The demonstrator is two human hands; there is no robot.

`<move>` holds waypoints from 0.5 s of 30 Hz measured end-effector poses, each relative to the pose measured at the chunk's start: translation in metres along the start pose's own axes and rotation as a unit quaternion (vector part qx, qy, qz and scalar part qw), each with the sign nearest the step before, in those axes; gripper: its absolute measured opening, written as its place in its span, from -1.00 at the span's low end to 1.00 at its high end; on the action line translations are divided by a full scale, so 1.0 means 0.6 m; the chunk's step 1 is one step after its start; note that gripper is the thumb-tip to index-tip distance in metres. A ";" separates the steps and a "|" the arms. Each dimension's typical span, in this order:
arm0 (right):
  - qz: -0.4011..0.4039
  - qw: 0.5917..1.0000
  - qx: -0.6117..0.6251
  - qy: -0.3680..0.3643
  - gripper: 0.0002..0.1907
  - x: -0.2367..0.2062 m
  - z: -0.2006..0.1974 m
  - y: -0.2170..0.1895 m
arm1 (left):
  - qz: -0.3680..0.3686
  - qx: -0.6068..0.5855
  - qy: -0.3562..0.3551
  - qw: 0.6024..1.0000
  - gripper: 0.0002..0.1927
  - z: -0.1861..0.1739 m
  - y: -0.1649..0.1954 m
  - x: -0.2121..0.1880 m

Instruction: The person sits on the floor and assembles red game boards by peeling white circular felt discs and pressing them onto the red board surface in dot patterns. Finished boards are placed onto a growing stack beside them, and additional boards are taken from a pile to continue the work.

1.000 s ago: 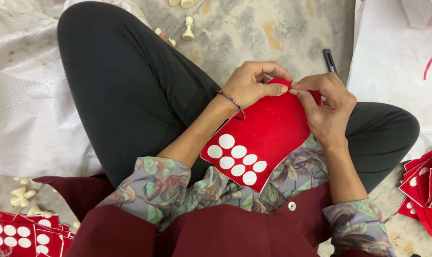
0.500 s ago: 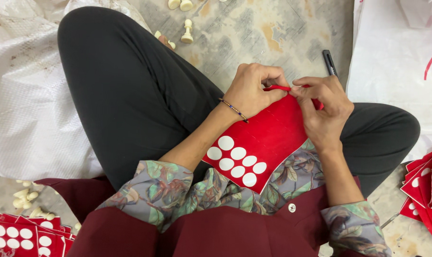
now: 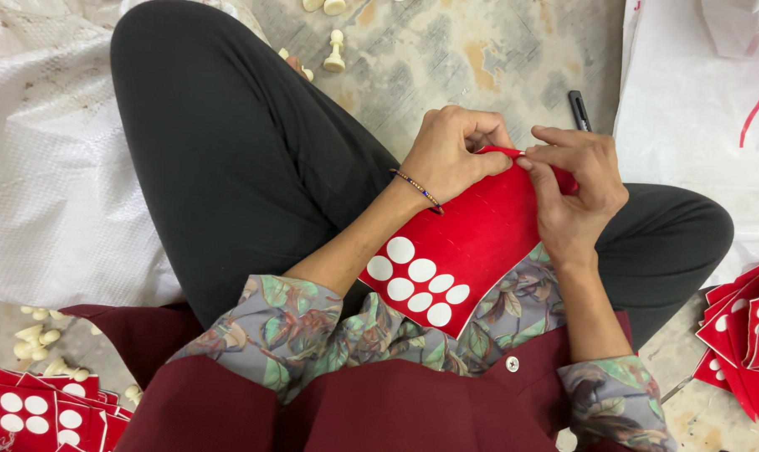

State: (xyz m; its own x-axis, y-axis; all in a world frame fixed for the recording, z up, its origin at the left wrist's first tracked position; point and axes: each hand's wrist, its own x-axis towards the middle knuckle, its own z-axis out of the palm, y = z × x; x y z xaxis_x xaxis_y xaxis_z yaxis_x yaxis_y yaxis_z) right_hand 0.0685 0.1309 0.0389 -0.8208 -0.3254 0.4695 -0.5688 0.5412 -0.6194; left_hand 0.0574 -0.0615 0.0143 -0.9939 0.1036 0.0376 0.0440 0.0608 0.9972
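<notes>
I sit cross-legged on the floor with a red felt sheet [image 3: 471, 243] resting on my lap. Several white round stickers [image 3: 419, 280] remain at its near corner. My left hand [image 3: 451, 155] pinches the sheet's far edge, fingers curled over it. My right hand [image 3: 576, 197] grips the same edge from the right, thumb and forefinger meeting the left fingertips. A beaded bracelet [image 3: 417, 188] circles my left wrist.
A stack of red sheets with white dots [image 3: 36, 410] lies at the bottom left, another red stack [image 3: 748, 335] at the right. Cream chess pieces [image 3: 336, 52] lie scattered on the floor. A black pen [image 3: 579, 109] lies beyond my right hand. White woven sacks [image 3: 45, 167] flank me.
Both hands have kept working along the sheet's far edge; the fingertips have closed together at the top edge. The sheet has shifted only slightly.
</notes>
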 end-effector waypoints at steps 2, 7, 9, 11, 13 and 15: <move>-0.031 0.999 -0.043 0.009 -0.82 0.001 0.001 -0.003 | -0.005 -0.008 -0.003 1.000 -0.91 0.001 -0.001 0.001; -0.034 0.997 -0.064 0.023 -0.79 0.006 0.005 -0.018 | -0.016 -0.012 0.001 1.000 -0.90 0.000 -0.001 0.000; -0.006 0.999 -0.021 0.043 -0.81 0.008 0.004 -0.021 | -0.010 -0.029 0.000 1.000 -0.90 0.000 0.000 -0.001; -0.002 0.999 -0.015 0.044 -0.83 0.007 0.002 -0.020 | -0.021 -0.017 -0.002 1.000 -0.90 -0.001 0.002 -0.001; -0.021 0.998 -0.048 0.026 -0.85 0.005 0.000 -0.017 | -0.026 -0.006 -0.002 1.000 -0.90 -0.001 0.005 -0.003; -0.027 0.997 -0.071 0.027 -0.82 0.002 0.000 -0.012 | -0.023 0.002 0.000 1.000 -0.90 0.000 0.008 -0.005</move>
State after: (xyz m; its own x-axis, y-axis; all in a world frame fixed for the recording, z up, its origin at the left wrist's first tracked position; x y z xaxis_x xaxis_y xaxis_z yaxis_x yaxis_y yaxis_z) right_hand 0.0719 0.1266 0.0439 -0.7827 -0.3170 0.5355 -0.5962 0.6287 -0.4993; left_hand 0.0603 -0.0616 0.0190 -0.9949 0.1007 -0.0078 -0.0008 0.0690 0.9976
